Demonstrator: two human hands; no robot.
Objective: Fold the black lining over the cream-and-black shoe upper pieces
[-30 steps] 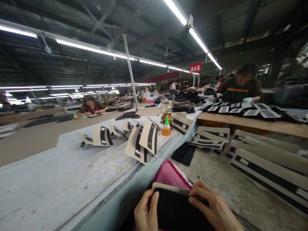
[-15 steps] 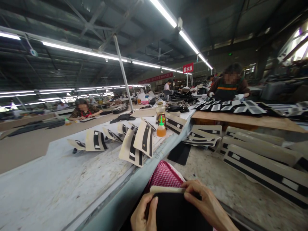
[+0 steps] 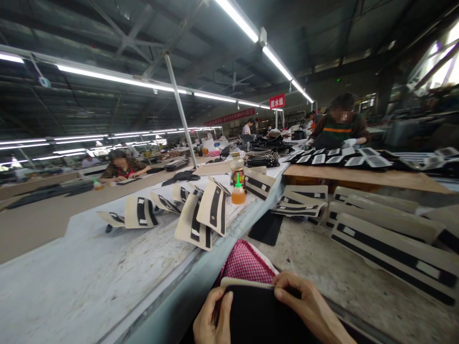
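Observation:
Low in front of me, both hands pinch a black sheet (image 3: 256, 313) with a cream edge showing along its top. My left hand (image 3: 215, 313) grips its upper left corner, thumb on the black face. At the upper right edge, my right hand (image 3: 303, 298) is closed on it with thumb and fingertips. The sheet's lower part runs out of view. Behind it lies red-and-white checked cloth (image 3: 245, 263) over my lap. Curved cream pieces with black strips (image 3: 211, 208) stand on the white-covered table to the left, and longer ones (image 3: 390, 255) lie on the right-hand table.
A small orange bottle with a green nozzle (image 3: 238, 192) stands by a glass jar (image 3: 237, 167) on the left table (image 3: 89, 277). A black flat piece (image 3: 266, 228) lies at the right table's near edge. Co-workers (image 3: 339, 124) sit or stand beyond, one also at far left (image 3: 122, 167).
My view has shifted slightly, so the scene sits a little further left. Both hands keep their hold on the black sheet. The co-worker at the right has lowered their head a little.

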